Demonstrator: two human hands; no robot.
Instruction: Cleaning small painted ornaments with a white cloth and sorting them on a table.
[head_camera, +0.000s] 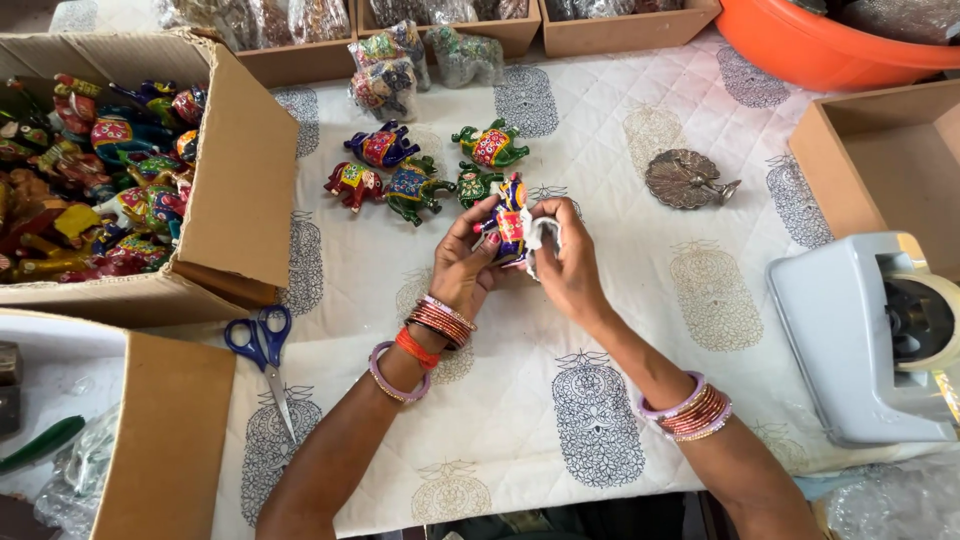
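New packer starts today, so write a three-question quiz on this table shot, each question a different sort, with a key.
1. True or false: the left hand and right hand hold one painted elephant figurine between them.
2. Which lies on the cloth beside the left forearm? A) blue-handled scissors B) a hammer C) a ruler
3. Fill in: the silver ornament lying alone on the cloth is shaped like a ____.

Key: 1 true; 2 A; 3 peacock.
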